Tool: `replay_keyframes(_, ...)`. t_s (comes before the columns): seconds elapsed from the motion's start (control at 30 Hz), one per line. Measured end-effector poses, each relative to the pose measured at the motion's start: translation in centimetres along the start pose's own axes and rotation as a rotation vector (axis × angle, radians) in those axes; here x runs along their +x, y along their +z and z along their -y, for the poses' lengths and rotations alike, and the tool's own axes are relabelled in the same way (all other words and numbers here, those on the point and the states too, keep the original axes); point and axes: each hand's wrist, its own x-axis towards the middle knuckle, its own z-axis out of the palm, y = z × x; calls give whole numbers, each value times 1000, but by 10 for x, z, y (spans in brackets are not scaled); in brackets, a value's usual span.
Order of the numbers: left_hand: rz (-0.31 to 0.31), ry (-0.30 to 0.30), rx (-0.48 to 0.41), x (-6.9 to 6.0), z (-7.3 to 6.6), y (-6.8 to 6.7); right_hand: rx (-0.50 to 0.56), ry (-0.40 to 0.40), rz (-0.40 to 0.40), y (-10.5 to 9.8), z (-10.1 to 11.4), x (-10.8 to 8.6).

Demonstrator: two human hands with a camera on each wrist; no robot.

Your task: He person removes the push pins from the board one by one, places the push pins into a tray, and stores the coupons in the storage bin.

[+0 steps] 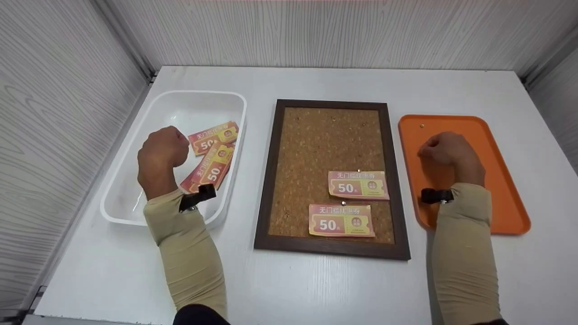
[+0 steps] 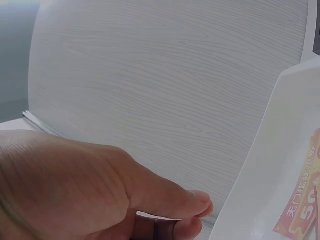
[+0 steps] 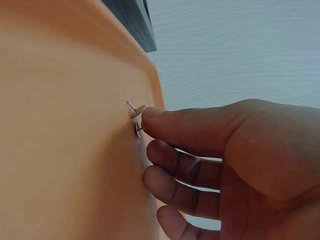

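My left hand (image 1: 162, 151) hovers over the white basin (image 1: 246, 108), fingers curled in. The left wrist view shows its thumb meeting a fingertip, with nothing visible between them. Beside it in the basin lie several pink and yellow coupons (image 1: 216, 164). Over the orange tray (image 1: 501, 180) is my right hand (image 1: 451, 151), fingers bent and fingertips close to the tray. Seen from the right wrist, two thumbtacks (image 3: 136, 112) are right at the thumb tip; the thumb and index finger stand apart, and whether they touch a tack is unclear.
Between basin and tray lies a cork board (image 1: 325, 149) in a dark brown frame. Two coupons (image 1: 341, 220) sit on its lower right part, each with a tack at its top edge. Wood-grain panels (image 1: 316, 34) enclose the white table (image 1: 316, 289) at the back and sides.
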Motion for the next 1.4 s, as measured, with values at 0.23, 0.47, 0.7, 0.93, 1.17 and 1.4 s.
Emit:
replay_keyframes(0.23,-51,6,-47,-1,-7,0,9,-1,-41,-1,4,-1)
replay_keyframes(0.47,-154,26,-69,-1,-15,1,37,-19,-56,-2,8,-2)
replay_keyframes(0.7,-238,79,-87,-3,-26,3,57,-58,-27,-3,13,2)
replay_keyframes(0.93,-286,145,-103,-6,-37,4,42,-80,-33,-2,18,3)
replay_keyframes(1.17,-253,192,-81,-6,-47,6,39,-125,-50,-1,21,2)
replay_keyframes(1.4,-243,235,-63,-7,-59,11,-78,-174,-116,2,30,2)
